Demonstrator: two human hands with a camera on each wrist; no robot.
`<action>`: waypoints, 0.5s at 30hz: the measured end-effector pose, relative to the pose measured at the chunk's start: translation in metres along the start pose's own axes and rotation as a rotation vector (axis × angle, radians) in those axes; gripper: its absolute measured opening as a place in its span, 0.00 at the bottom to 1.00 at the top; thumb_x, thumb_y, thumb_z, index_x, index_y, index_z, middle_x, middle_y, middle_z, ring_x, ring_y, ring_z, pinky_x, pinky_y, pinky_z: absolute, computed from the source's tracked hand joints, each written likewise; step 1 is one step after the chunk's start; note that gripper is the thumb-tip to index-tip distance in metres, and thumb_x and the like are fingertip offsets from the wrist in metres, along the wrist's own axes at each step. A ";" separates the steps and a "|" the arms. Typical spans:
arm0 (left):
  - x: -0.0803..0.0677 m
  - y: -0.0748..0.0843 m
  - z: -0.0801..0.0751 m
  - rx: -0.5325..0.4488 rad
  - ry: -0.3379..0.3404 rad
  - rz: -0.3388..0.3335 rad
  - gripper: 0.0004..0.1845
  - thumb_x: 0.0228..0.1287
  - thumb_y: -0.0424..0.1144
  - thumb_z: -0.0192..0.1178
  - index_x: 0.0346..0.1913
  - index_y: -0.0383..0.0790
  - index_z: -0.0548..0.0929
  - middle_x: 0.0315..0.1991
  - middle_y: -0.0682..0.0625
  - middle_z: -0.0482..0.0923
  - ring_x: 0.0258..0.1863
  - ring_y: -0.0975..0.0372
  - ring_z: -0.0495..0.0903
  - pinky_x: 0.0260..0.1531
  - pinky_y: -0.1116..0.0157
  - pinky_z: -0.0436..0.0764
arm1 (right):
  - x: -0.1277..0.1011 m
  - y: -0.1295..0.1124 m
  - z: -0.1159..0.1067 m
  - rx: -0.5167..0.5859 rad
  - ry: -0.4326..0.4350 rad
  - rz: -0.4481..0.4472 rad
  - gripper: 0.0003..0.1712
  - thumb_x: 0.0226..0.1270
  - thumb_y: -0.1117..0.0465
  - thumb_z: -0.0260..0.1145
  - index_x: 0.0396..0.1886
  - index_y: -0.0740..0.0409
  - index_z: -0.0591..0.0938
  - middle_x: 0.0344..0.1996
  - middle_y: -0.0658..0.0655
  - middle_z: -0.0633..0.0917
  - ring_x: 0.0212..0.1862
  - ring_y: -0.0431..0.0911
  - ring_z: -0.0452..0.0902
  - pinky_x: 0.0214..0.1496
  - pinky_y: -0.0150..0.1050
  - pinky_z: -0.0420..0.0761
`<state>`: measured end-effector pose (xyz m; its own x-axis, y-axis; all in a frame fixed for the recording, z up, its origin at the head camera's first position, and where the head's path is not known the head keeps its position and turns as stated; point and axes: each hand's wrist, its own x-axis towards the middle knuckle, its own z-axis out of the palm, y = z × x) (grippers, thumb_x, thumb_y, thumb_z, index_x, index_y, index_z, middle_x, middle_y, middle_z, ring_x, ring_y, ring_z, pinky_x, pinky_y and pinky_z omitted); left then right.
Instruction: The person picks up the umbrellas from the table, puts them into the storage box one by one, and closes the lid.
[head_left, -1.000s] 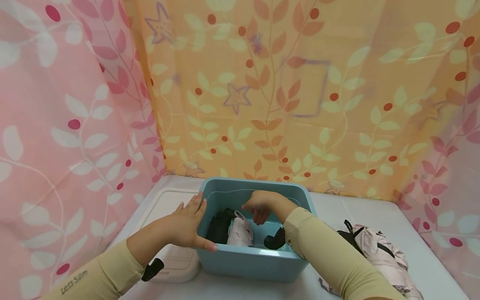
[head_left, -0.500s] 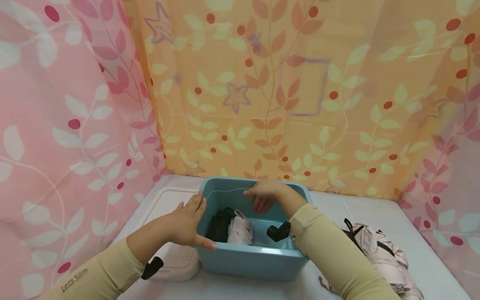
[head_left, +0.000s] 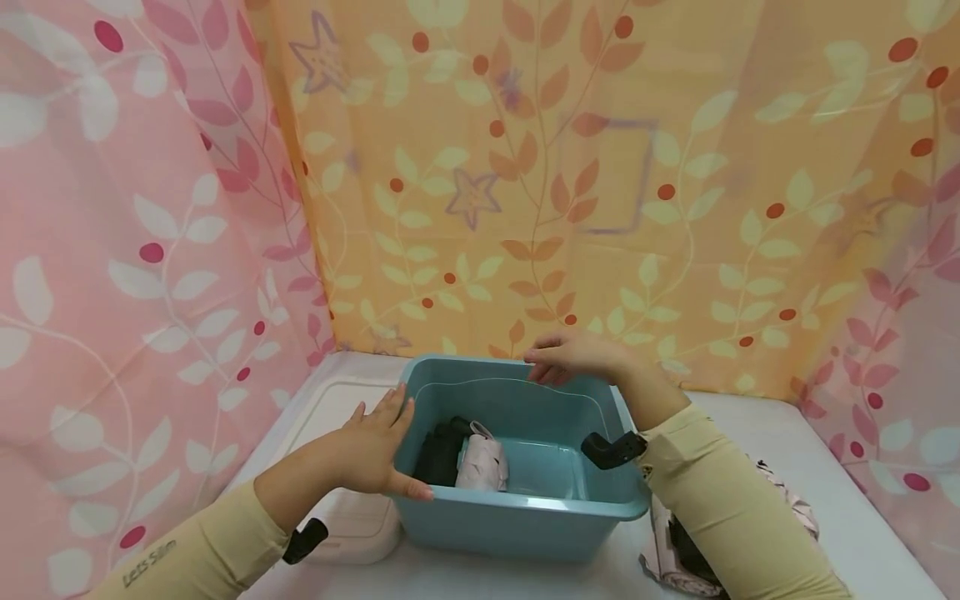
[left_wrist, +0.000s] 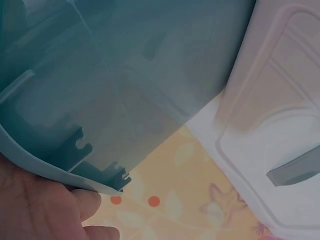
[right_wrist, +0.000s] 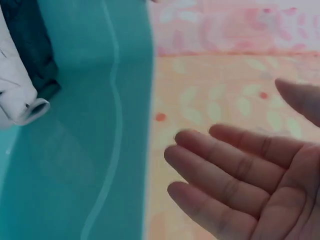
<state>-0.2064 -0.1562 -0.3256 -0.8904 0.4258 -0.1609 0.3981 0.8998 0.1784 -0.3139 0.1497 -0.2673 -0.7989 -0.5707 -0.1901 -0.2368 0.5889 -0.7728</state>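
Blue bin (head_left: 517,517) sits lower centre; left hand (head_left: 375,446) braces its left wall, fingers straight and together, so it stays put. Right hand (head_left: 573,358) hovers above the back rim, fingers loosely apart, holding nothing.

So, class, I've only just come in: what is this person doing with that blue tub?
A person steadies a blue tub with both hands. The left hand presses flat against its left wall, thumb along the near rim. The right hand hovers open over the far rim, holding nothing. Inside lie two folded umbrellas, a black one and a pale pink one. A white lid lies left of the tub, with pinkish fabric to the right.
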 end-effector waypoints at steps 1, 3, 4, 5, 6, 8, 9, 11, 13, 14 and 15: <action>0.000 0.000 0.000 0.000 0.002 0.000 0.69 0.34 0.81 0.50 0.71 0.32 0.45 0.71 0.37 0.31 0.70 0.48 0.33 0.61 0.39 0.40 | -0.005 0.000 -0.005 0.000 0.001 -0.022 0.21 0.66 0.50 0.57 0.49 0.61 0.78 0.40 0.61 0.84 0.44 0.50 0.80 0.49 0.47 0.77; 0.000 0.001 -0.001 -0.002 0.005 -0.002 0.69 0.34 0.80 0.50 0.71 0.32 0.44 0.72 0.38 0.31 0.70 0.49 0.33 0.62 0.40 0.40 | -0.017 0.002 -0.013 -0.007 0.011 -0.053 0.20 0.67 0.50 0.56 0.49 0.61 0.77 0.41 0.59 0.84 0.46 0.51 0.80 0.50 0.47 0.76; 0.001 0.001 -0.001 -0.004 0.005 -0.001 0.69 0.34 0.80 0.51 0.71 0.32 0.44 0.72 0.38 0.31 0.70 0.48 0.32 0.62 0.40 0.40 | -0.023 0.003 -0.017 -0.006 0.027 -0.064 0.20 0.67 0.50 0.56 0.48 0.61 0.77 0.40 0.58 0.84 0.46 0.51 0.80 0.50 0.47 0.76; 0.001 0.002 -0.001 -0.005 0.003 -0.004 0.69 0.34 0.80 0.50 0.71 0.32 0.44 0.72 0.38 0.31 0.70 0.49 0.32 0.62 0.41 0.40 | -0.030 0.005 -0.020 -0.002 0.039 -0.078 0.20 0.67 0.51 0.56 0.48 0.62 0.77 0.40 0.58 0.84 0.46 0.51 0.79 0.51 0.47 0.76; 0.000 0.002 0.000 -0.009 0.001 -0.002 0.69 0.34 0.80 0.51 0.71 0.32 0.44 0.72 0.38 0.31 0.70 0.49 0.32 0.62 0.41 0.40 | -0.036 0.008 -0.024 0.005 0.053 -0.087 0.19 0.67 0.51 0.57 0.47 0.62 0.77 0.41 0.58 0.83 0.46 0.51 0.79 0.51 0.48 0.75; 0.000 0.001 0.000 -0.006 0.002 -0.001 0.68 0.34 0.80 0.50 0.71 0.32 0.44 0.72 0.38 0.30 0.70 0.49 0.32 0.63 0.41 0.41 | -0.050 0.013 -0.029 0.007 0.089 -0.108 0.20 0.66 0.52 0.58 0.48 0.63 0.76 0.41 0.58 0.82 0.46 0.50 0.79 0.51 0.48 0.75; 0.000 0.001 0.001 -0.007 0.002 -0.001 0.69 0.34 0.80 0.50 0.71 0.33 0.43 0.72 0.38 0.30 0.70 0.49 0.31 0.63 0.42 0.41 | -0.057 0.016 -0.032 0.010 0.107 -0.117 0.19 0.66 0.53 0.59 0.48 0.64 0.76 0.42 0.59 0.82 0.46 0.50 0.79 0.51 0.48 0.76; 0.000 -0.001 0.002 -0.006 0.002 0.001 0.68 0.34 0.80 0.51 0.71 0.33 0.43 0.72 0.39 0.30 0.70 0.50 0.31 0.63 0.42 0.41 | -0.072 0.022 -0.037 -0.001 0.138 -0.125 0.20 0.65 0.55 0.60 0.49 0.65 0.75 0.43 0.60 0.81 0.46 0.50 0.79 0.51 0.48 0.76; 0.000 -0.003 0.003 -0.002 0.007 0.007 0.68 0.35 0.80 0.51 0.71 0.33 0.43 0.72 0.39 0.30 0.70 0.50 0.31 0.63 0.42 0.42 | -0.086 0.029 -0.043 -0.027 0.171 -0.118 0.21 0.64 0.56 0.61 0.51 0.65 0.75 0.45 0.61 0.81 0.46 0.50 0.79 0.50 0.48 0.76; 0.000 -0.004 0.003 -0.004 0.011 0.013 0.68 0.36 0.79 0.51 0.71 0.33 0.43 0.71 0.38 0.30 0.70 0.50 0.31 0.63 0.42 0.42 | -0.094 0.032 -0.045 -0.040 0.186 -0.105 0.21 0.64 0.55 0.61 0.51 0.65 0.75 0.45 0.61 0.80 0.46 0.50 0.79 0.50 0.48 0.76; 0.000 -0.005 0.003 -0.004 0.012 0.014 0.67 0.36 0.79 0.51 0.71 0.33 0.43 0.72 0.38 0.30 0.70 0.50 0.31 0.63 0.42 0.42 | -0.101 0.036 -0.048 -0.046 0.197 -0.090 0.21 0.64 0.55 0.61 0.51 0.65 0.75 0.46 0.61 0.80 0.47 0.50 0.78 0.50 0.48 0.76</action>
<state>-0.2079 -0.1600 -0.3298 -0.8874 0.4371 -0.1463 0.4096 0.8934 0.1843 -0.2686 0.2559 -0.2467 -0.8650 -0.5018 0.0036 -0.3330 0.5686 -0.7522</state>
